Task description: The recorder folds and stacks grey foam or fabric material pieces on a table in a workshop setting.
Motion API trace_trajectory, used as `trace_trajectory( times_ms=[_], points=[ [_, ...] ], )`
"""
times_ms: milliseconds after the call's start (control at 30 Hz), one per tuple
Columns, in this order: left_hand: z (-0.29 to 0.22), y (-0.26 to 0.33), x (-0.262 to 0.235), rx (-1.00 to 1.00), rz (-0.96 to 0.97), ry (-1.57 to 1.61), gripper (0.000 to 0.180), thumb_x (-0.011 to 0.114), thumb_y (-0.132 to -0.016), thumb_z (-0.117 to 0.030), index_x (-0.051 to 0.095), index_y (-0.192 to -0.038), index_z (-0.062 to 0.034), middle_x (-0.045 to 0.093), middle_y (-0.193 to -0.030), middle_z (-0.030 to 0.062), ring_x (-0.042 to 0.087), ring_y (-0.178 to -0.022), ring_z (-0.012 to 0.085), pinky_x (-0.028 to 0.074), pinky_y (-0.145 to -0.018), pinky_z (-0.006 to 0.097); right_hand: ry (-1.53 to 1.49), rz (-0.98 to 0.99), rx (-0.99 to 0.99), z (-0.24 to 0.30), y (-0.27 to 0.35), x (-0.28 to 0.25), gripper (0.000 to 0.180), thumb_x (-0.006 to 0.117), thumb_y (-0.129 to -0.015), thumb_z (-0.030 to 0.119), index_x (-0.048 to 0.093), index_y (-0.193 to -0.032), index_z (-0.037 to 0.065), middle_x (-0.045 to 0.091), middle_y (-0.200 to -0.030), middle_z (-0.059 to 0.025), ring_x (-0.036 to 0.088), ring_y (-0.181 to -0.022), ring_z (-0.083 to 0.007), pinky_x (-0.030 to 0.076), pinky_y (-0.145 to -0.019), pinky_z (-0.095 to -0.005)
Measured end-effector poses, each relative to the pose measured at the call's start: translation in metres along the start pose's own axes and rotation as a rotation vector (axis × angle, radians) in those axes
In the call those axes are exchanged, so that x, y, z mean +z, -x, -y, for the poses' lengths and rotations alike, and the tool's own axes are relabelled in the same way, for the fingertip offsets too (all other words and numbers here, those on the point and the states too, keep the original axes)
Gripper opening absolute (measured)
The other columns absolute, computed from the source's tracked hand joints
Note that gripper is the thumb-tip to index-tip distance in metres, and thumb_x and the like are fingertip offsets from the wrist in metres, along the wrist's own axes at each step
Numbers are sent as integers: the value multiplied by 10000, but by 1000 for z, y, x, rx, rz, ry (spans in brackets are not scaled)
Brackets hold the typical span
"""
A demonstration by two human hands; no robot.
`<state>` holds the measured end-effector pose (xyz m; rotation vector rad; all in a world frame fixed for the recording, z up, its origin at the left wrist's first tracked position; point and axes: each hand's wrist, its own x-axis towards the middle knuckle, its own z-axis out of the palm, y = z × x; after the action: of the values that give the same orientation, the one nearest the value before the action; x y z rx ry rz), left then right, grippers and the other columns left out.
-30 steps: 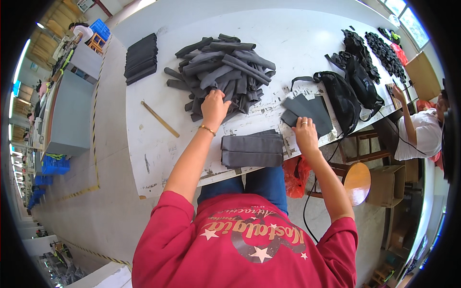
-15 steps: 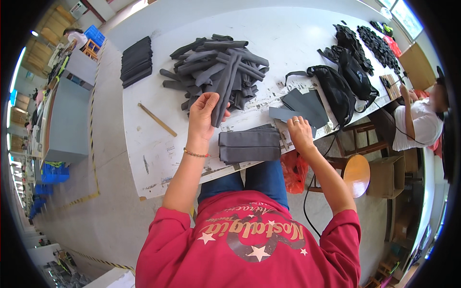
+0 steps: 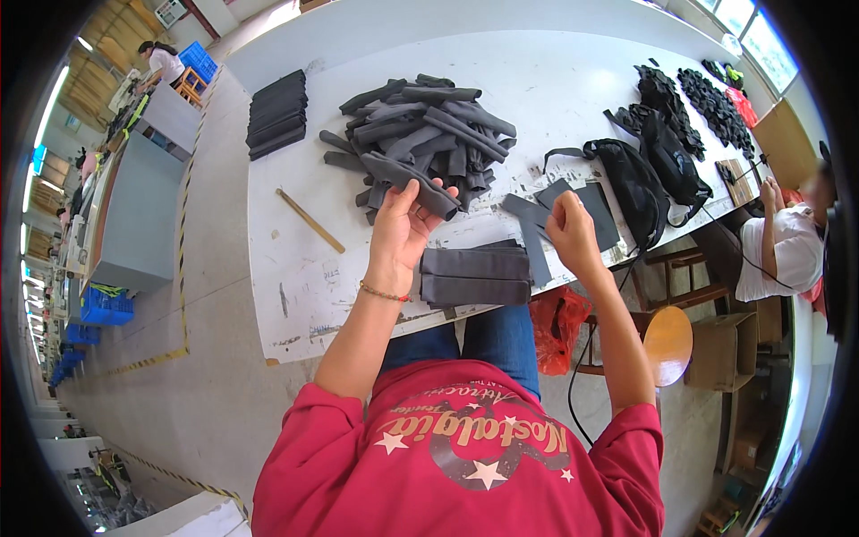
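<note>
My left hand (image 3: 407, 224) is closed around a dark grey fabric sleeve (image 3: 407, 182), held at the near edge of a loose pile of similar sleeves (image 3: 420, 125). My right hand (image 3: 574, 234) is closed, its fingertips pinching at a narrow grey strip (image 3: 537, 258) that slants down toward the table's near edge. Flat dark grey pieces (image 3: 598, 215) lie beside and partly behind that hand. Between my forearms sits a neat stack of folded dark grey fabric pieces (image 3: 476, 276). What lies inside my right fingers is partly hidden.
On the white table (image 3: 313, 170) are a wooden stick (image 3: 310, 220), a row of stacked dark pieces (image 3: 276, 115), black bags (image 3: 631, 183) and heaps of black parts (image 3: 716, 107). A red plastic bag (image 3: 559, 331) hangs below the edge near a stool (image 3: 668, 345). A person (image 3: 783, 237) sits at right.
The sleeve in my left hand has tipped from upright to lying slanted. My right hand has lifted off the flat pieces and closed, and a strip now angles down beside it.
</note>
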<state>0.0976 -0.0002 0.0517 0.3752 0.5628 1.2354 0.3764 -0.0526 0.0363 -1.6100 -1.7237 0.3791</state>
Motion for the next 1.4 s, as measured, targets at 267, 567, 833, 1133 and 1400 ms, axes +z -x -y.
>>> trace_trajectory(
  times_ms=[267,567,833,1133,1400],
  points=[
    [7,-3,-8,33,-55,-83,205,627,-939,-108,569,-1093,14,651,-1084,160,647,-1051,368,572,-896,419,268,2,82,-63,-3,23,198,678,-838,155,600,-968,28,633,-954,-143,605,-910,-327,487,-770,-430],
    [9,-3,2,-23,-31,-75,209,645,-925,-97,570,-1098,-7,652,-1087,170,644,-1066,373,581,-889,415,833,283,-311,-78,-29,76,195,570,-853,128,656,-967,-5,647,-1010,-125,598,-983,-269,484,-837,-391],
    [7,-2,2,10,52,-80,199,630,-928,-53,560,-1110,-10,642,-1132,182,638,-1082,377,571,-919,420,380,-176,-240,-33,-33,50,319,564,-825,-51,568,-1131,42,604,-968,-161,608,-913,-311,469,-795,-384],
    [5,-8,7,3,-21,-10,221,574,-974,-106,514,-1161,-5,636,-1138,211,639,-1074,388,573,-925,443,-151,34,-250,63,15,10,370,774,-775,80,506,-1019,9,542,-1046,-173,554,-909,-359,472,-783,-401],
    [8,1,13,-21,42,-73,197,585,-971,-129,513,-1141,-59,642,-1141,226,646,-1063,393,573,-910,457,-165,-79,-316,97,24,11,429,764,-759,64,614,-1159,22,621,-1038,-162,591,-890,-339,497,-751,-412]
  ],
)
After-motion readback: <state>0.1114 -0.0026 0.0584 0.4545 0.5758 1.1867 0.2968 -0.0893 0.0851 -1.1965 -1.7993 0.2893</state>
